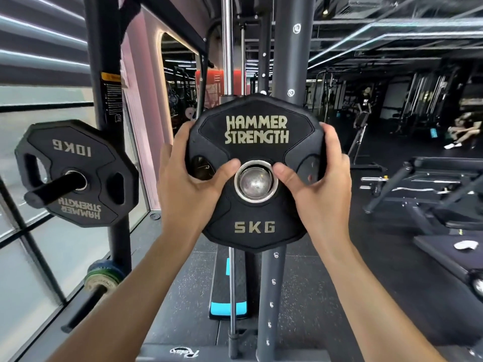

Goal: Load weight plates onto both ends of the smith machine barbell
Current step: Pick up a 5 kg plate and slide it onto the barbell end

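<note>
The fingers of the left hand were curled over the left edge of the 5 kg plate, their tips hidden behind it, while the left thumb lay flat on the plate's face with its tip touching the steel hub ring. The right hand mirrored this hold: fingers wrapped around the right edge, right thumb pressed on the face just beside the ring. Both hands were therefore clamped on the plate, one per side.

The plate stood upright, face toward the camera (lettering "HAMMER STRENGTH" above, "5KG" below, reading right way up). The rounded end of the barbell sleeve filled the hub hole, so the plate sat on the sleeve end; how far along the sleeve it sat could not be told. Directly behind the plate stood the grey upright of the smith machine and a chrome guide rod.

To the left, well apart from the hands, a 10 kg plate hung on a black storage peg, its lettering upside down. Rubber gym floor lay below.
</note>
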### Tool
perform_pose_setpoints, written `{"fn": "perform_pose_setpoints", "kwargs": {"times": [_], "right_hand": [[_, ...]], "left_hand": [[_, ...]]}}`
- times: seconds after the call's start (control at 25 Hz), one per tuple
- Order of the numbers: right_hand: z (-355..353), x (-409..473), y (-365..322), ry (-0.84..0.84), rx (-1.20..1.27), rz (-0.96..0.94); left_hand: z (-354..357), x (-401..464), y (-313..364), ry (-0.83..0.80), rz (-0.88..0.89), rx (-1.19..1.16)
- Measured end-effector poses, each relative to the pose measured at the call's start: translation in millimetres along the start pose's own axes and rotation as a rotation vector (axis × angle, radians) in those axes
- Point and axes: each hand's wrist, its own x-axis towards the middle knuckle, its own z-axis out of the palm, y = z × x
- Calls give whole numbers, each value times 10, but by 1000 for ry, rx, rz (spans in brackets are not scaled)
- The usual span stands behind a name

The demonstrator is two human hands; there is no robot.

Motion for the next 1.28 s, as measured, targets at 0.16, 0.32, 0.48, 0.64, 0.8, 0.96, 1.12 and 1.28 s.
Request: {"fn": "perform_pose_setpoints", "kwargs": {"times": [0.16, 0.32, 0.48, 0.64, 0.8, 0.96, 1.12, 1.28], "right_hand": [[158, 227, 186, -78, 29, -44], [330, 494, 265, -145, -233, -190], [472, 719, 304, -262, -437, -267], [574, 961, 440, -358, -554, -294], [796, 1197, 585, -317, -702, -371], [982, 1387, 697, -280, -795, -392], [1090, 1467, 779, -253, -828, -382], [1135, 1511, 817, -226, -821, -381]], "left_hand": [[140, 248, -93, -119, 84, 116], [353, 540, -197, -293, 286, 469], [489, 654, -386, -323, 454, 705], [676, 781, -554, -280, 383, 708], [937, 887, -745, -224, 343, 708], [1125, 989, -903, -201, 275, 693], [1231, 1076, -994, -202, 252, 669], [1280, 1130, -1043, -193, 251, 663]]}}
